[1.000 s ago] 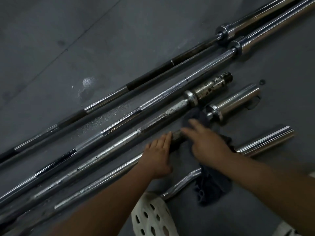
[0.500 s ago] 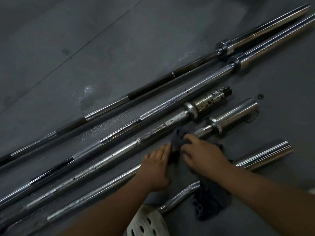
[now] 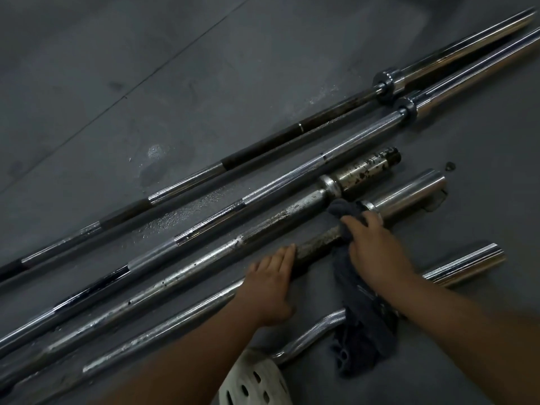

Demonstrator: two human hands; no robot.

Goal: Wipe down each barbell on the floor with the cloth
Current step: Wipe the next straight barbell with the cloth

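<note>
The right hand (image 3: 377, 252) has its fingers curled over the dark grey cloth (image 3: 362, 317), clamping it round the shaft of the shiny-sleeved barbell (image 3: 315, 247) just short of that bar's collar; the loose end of the cloth hangs off the near side of this barbell and drapes over the bent curl bar (image 3: 467, 267) lying just beside it. The left hand (image 3: 271, 287) lies flat on the same barbell, fingers straight and together, gripping nothing, a little way down the shaft from the cloth. This barbell lies on the grey floor (image 3: 146, 68); on its far side, running alongside it, lie the rust-spotted barbell (image 3: 365, 171), then the chrome barbell (image 3: 292, 175), then the dark-banded barbell (image 3: 263, 146). A white perforated object (image 3: 254, 381) sits on its near side, at the bottom edge of the view.
</note>
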